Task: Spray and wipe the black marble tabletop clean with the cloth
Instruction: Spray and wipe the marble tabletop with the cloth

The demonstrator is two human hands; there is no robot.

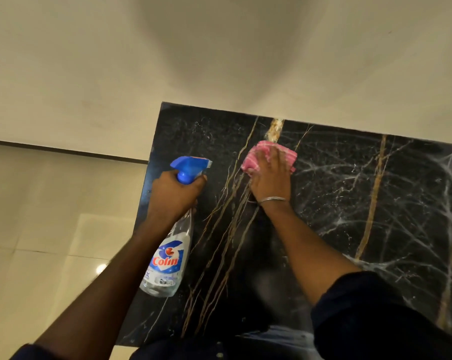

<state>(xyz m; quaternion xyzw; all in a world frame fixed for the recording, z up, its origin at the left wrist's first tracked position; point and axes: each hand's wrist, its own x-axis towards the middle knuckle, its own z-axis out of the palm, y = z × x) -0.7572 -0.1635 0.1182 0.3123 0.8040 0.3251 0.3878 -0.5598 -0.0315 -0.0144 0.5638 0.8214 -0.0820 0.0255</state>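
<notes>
Pressing cloth (251,160) on tabletop (349,203), btl (167,258) gripped.

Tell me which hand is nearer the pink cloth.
Right. The right hand rests on the pink cloth; the left hand is off to its left, gripping the spray bottle.

The black marble tabletop (349,216), veined in gold and white, carries a pink cloth (253,157), bunched near its far edge; pale specks around it may be wet spray.
</notes>
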